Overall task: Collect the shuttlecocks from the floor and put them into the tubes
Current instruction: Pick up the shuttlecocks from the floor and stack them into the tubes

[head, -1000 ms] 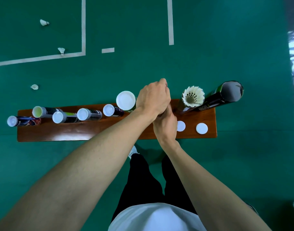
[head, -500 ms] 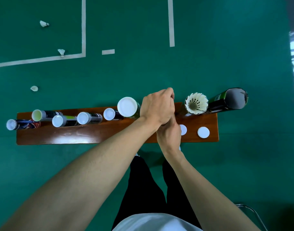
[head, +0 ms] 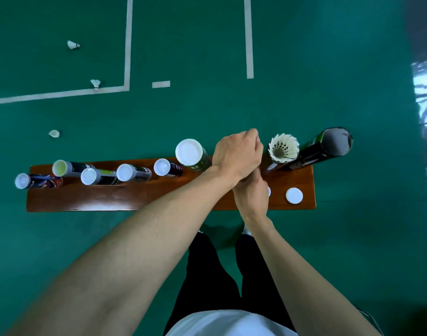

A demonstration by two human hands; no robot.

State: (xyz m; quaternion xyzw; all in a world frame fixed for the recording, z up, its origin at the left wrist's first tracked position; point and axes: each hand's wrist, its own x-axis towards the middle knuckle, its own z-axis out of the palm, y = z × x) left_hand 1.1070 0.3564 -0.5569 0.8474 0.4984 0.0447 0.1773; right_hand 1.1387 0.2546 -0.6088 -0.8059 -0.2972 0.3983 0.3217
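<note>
Three white shuttlecocks lie on the green floor at the left: a far one [head: 73, 45], another on the court line [head: 95, 83], and a near one [head: 54, 133]. My left hand [head: 236, 154] is closed over the top of an upright tube on the wooden bench [head: 135, 197]. My right hand [head: 251, 195] is wrapped around that tube just below. Both hands hide nearly all of it. Right of them stands a tube full of shuttlecocks [head: 283, 147], feathers showing, and an open empty tube [head: 336, 141].
Several capped tubes stand along the bench, among them a tall one with a wide white cap [head: 188, 151]; one tube at the left [head: 59, 168] is uncapped. A loose white cap [head: 294, 195] lies on the bench's right end. My legs are just behind the bench.
Both hands have stayed on the same tube, the left one settling slightly lower over its top. The view has shifted a little; nothing else has moved.
</note>
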